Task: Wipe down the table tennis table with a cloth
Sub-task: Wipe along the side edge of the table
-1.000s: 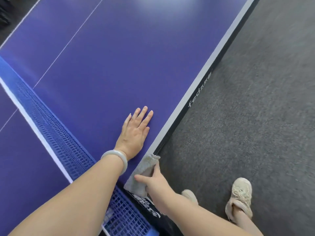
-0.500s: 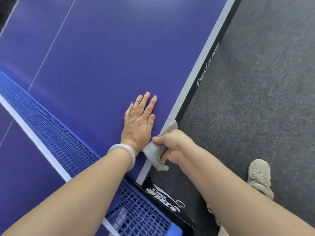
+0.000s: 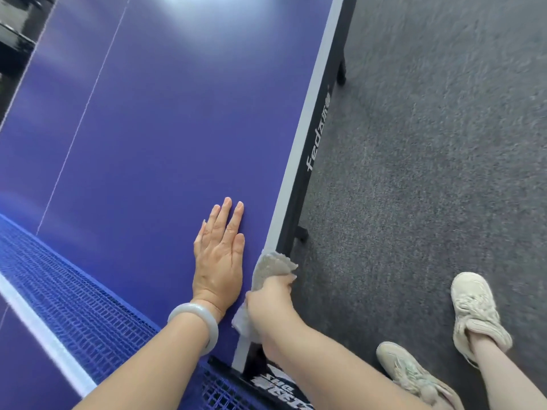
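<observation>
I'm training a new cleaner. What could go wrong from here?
The cloth is bunched in the right hand on the white edge of the table, so it may slide off the side. The left hand lies flat on the top beside it and may leave smears or block the stroke.

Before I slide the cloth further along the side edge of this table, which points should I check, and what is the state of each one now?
1. Grip: the right hand has its fingers curled round the crumpled grey cloth: ok.
2. Contact: the cloth lies over the pale grey edge stripe of the blue table tennis table: ok.
3. Support: the left hand lies flat on the blue top, beside the stripe and not on it: ok.
4. Path: nothing lies on the stripe ahead of the cloth: ok.
5. Cloth clean and damp enough: cannot tell.
</observation>
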A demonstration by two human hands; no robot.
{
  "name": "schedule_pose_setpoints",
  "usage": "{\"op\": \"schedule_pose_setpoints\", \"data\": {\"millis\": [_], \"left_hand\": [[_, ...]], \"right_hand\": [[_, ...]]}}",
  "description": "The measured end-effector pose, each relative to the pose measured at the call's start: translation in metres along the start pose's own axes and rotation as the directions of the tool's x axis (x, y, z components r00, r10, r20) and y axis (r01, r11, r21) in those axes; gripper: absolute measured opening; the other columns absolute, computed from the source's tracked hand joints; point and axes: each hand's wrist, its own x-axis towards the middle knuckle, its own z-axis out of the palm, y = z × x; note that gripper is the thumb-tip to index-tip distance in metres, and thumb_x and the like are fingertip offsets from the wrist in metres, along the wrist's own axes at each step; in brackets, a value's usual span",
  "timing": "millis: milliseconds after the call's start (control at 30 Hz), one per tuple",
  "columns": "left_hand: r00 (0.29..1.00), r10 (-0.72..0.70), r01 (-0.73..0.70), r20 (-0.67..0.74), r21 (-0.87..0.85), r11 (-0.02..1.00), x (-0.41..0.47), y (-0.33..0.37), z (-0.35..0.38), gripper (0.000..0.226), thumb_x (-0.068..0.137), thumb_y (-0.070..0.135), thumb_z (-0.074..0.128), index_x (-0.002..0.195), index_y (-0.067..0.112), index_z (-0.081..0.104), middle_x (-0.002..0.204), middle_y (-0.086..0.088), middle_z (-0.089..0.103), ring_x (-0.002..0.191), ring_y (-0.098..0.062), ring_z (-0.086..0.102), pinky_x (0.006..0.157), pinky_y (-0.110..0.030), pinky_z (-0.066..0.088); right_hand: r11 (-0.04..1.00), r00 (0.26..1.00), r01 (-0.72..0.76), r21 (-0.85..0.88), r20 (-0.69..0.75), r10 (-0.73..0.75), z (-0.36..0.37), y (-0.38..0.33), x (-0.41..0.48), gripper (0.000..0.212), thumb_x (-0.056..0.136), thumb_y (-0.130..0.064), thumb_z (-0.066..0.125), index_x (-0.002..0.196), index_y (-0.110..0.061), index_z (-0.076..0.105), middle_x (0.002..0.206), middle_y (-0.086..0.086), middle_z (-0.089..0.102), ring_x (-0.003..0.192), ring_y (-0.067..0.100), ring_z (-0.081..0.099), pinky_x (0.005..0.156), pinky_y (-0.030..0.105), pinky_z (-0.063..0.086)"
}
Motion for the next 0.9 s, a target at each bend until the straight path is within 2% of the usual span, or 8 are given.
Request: {"op": "schedule_pose_setpoints", "data": {"millis": [33,100,200,267,467,633,800,900], "left_hand": [[1.0,0.001,-0.001,0.0,-0.007,1.0,0.0,0.0,0.0,0.051,0.105,0.034,0.017,0.155,0.032,0.018,0.163,0.016,0.009,0.15,-0.005,0.003,0.122,-0.043,0.013],[1.0,-0.004,0.004,0.003,-0.03,1.0,0.001,0.0,0.0,0.05,0.104,0.034,0.017,0.155,0.033,0.019,0.163,0.018,0.008,0.15,-0.004,0.002,0.122,-0.042,0.011],[1.0,-0.014,0.014,0.006,-0.048,0.999,0.001,0.002,-0.002,0.05,0.104,0.036,0.017,0.154,0.034,0.019,0.163,0.019,0.009,0.15,-0.004,0.003,0.122,-0.043,0.011],[1.0,-0.01,0.01,0.0,-0.046,0.999,0.001,0.002,-0.003,0.05,0.105,0.036,0.019,0.155,0.034,0.021,0.163,0.019,0.01,0.15,-0.005,0.005,0.122,-0.042,0.011],[1.0,-0.004,0.003,-0.017,-0.055,0.998,0.002,0.002,-0.004,0.05,0.104,0.032,0.023,0.154,0.028,0.026,0.162,0.018,0.013,0.151,-0.008,0.009,0.122,-0.036,0.008],[0.999,-0.052,0.053,0.015,-0.07,0.996,0.003,0.012,-0.007,0.051,0.1,0.033,0.025,0.152,0.028,0.029,0.161,0.012,0.021,0.149,-0.007,0.012,0.12,-0.037,0.013],[0.996,-0.022,0.017,-0.09,-0.062,0.998,0.036,0.02,-0.024,0.041,0.098,0.027,0.034,0.127,0.018,0.061,0.135,0.003,0.051,0.125,-0.018,0.044,0.108,-0.038,0.029],[0.995,-0.007,-0.001,-0.101,-0.078,0.997,0.096,0.04,-0.021,0.036,0.101,0.014,0.039,0.132,0.016,0.058,0.142,0.0,0.048,0.131,-0.017,0.041,0.111,-0.036,0.023]], "right_hand": [[0.964,0.996,0.0,0.265,-0.086,0.023,-0.013,-0.012,0.011,0.061,0.104,-0.02,0.043,0.157,-0.008,0.015,0.158,0.022,0.025,0.143,0.045,0.029,0.112,0.06,0.031],[0.65,0.978,0.143,0.746,-0.209,0.025,-0.046,-0.027,0.026,0.083,0.097,-0.012,0.052,0.157,-0.009,-0.005,0.163,0.02,0.008,0.148,0.04,0.019,0.118,0.053,0.024],[0.749,0.905,0.394,0.533,-0.367,-0.215,-0.061,-0.029,0.016,0.098,0.097,-0.035,0.059,0.156,-0.01,-0.015,0.166,0.007,-0.008,0.153,0.02,-0.003,0.124,0.04,0.005],[0.678,0.86,0.508,0.531,-0.361,-0.362,-0.046,-0.012,0.006,0.09,0.097,-0.048,0.05,0.157,-0.021,-0.01,0.166,-0.004,-0.012,0.151,0.004,-0.013,0.124,0.035,-0.003],[0.554,0.876,0.428,0.714,-0.177,-0.449,-0.043,0.018,-0.001,0.101,0.072,-0.09,0.042,0.151,-0.048,-0.004,0.158,-0.032,-0.013,0.143,-0.014,-0.013,0.125,0.033,-0.004],[0.467,0.882,0.412,0.783,-0.215,-0.419,-0.118,-0.025,0.052,0.092,0.083,-0.073,0.039,0.159,-0.027,0.014,0.166,-0.011,0.012,0.152,0.005,0.007,0.125,0.044,0.007],[0.513,0.722,0.687,0.514,-0.41,-0.557,-0.08,-0.002,0.047,0.067,0.1,-0.043,0.039,0.151,-0.043,-0.006,0.16,-0.03,-0.014,0.147,-0.008,-0.014,0.126,0.04,-0.003],[0.514,0.671,0.74,0.434,-0.423,-0.609,-0.045,0.029,0.043,0.07,0.103,-0.036,0.044,0.151,-0.036,-0.007,0.158,-0.034,-0.018,0.149,0.0,-0.015,0.126,0.045,0.002]]}}
